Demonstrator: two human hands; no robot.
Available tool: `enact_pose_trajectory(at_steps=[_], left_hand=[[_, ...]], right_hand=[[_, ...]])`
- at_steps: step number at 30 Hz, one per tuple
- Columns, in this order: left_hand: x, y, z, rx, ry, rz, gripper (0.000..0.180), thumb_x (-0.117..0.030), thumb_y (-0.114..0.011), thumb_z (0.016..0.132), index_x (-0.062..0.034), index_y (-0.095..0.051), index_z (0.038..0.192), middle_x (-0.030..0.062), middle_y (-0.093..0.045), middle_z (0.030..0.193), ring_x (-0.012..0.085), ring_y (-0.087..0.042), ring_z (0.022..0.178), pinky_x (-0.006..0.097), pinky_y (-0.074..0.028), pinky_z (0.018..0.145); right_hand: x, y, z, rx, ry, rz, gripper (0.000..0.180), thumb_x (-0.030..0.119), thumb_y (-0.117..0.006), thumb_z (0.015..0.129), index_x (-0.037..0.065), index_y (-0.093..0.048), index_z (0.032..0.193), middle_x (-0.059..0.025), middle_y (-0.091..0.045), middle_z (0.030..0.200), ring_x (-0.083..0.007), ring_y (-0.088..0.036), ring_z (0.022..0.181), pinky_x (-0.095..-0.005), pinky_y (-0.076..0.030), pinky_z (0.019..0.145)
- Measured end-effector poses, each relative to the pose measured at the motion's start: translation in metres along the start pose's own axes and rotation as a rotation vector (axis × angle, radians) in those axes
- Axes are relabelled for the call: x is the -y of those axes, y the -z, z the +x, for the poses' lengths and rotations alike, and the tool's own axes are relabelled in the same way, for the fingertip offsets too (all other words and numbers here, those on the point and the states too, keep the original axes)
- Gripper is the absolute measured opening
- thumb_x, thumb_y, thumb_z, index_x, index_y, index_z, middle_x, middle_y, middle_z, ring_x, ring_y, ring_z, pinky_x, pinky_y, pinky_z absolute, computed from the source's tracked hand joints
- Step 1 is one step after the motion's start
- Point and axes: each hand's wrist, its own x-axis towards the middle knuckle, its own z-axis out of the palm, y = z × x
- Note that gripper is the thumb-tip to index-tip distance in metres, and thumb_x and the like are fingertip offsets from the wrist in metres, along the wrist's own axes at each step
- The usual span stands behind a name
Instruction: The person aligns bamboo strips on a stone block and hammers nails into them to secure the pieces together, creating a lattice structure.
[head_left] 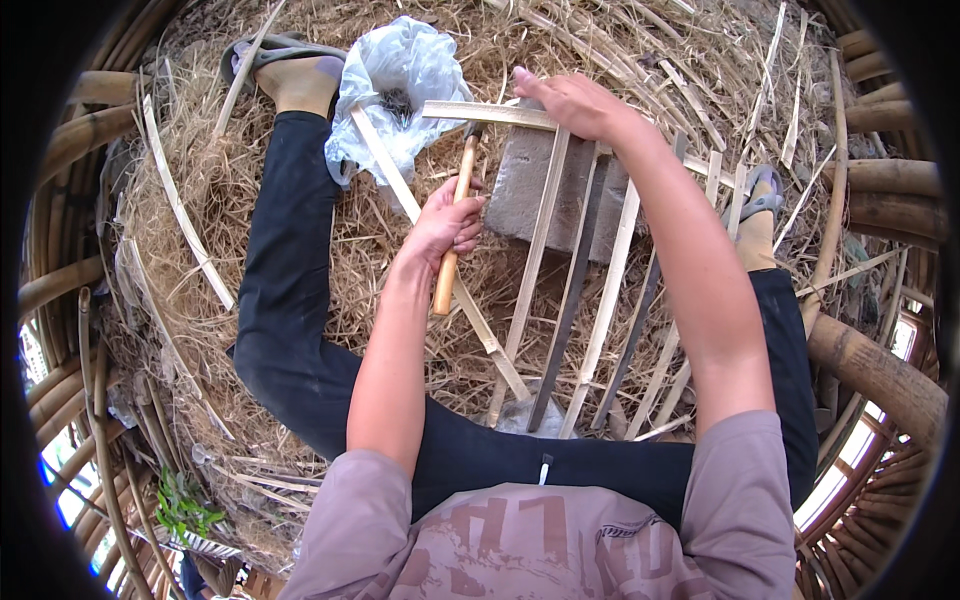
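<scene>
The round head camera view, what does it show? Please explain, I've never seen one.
There is no machine here, just a person's two bare hands. A fisheye camera worn on the head looks down, so edges bend and the person's legs show around the work. The left hand has its grip closed round a wooden-handled tool whose far end is hard to make out. The right hand lies over a pale strip at a grey block; how firmly it holds is unclear. Long slats run toward the person. Straw-like shreds lie around, with a crumpled plastic bag left of the block.
</scene>
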Motion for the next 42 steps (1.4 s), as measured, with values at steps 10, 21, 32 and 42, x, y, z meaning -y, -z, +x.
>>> enact_pose_trajectory(at_steps=[10,21,32,42], left_hand=[[0.006,-0.008,0.013,-0.125,0.026,-0.053,0.015,-0.002,-0.052,0.098,-0.0064,-0.045,0.110,-0.0045,-0.038,0.060,0.0035,-0.033,0.040,0.018,-0.028,0.031],[0.003,0.003,0.011,0.001,-0.057,-0.050,0.020,-0.003,-0.053,0.098,-0.0054,-0.046,0.116,-0.0039,-0.038,0.058,0.0048,-0.033,0.039,0.020,-0.027,0.033],[-0.001,0.008,0.010,-0.102,-0.056,0.013,0.024,-0.002,-0.053,0.095,-0.0056,-0.043,0.117,-0.0029,-0.040,0.061,0.0056,-0.036,0.042,0.022,-0.032,0.036],[0.008,0.005,0.009,-0.140,-0.004,0.069,0.028,-0.003,-0.050,0.095,-0.0046,-0.043,0.122,-0.0005,-0.043,0.067,0.0072,-0.039,0.047,0.023,-0.031,0.040]], right_hand=[[-0.024,-0.011,0.009,-0.030,0.087,0.052,0.083,0.073,-0.022,0.097,0.010,-0.061,0.135,-0.0228,-0.064,0.125,-0.0342,-0.059,0.122,-0.0486,-0.044,0.105],[-0.019,0.006,0.009,0.088,0.235,-0.071,0.073,0.063,-0.039,0.098,0.008,-0.048,0.145,-0.0147,-0.054,0.143,-0.0330,-0.052,0.131,-0.0438,-0.040,0.111],[-0.041,0.001,-0.024,-0.262,0.290,-0.694,0.069,0.063,-0.056,0.091,0.009,-0.054,0.134,-0.0163,-0.058,0.130,-0.0289,-0.050,0.129,-0.0501,-0.040,0.109],[0.072,-0.047,0.016,-0.176,0.322,-0.555,0.062,0.059,-0.060,0.090,0.007,-0.059,0.123,-0.0133,-0.066,0.115,-0.0256,-0.059,0.115,-0.0443,-0.043,0.099]])
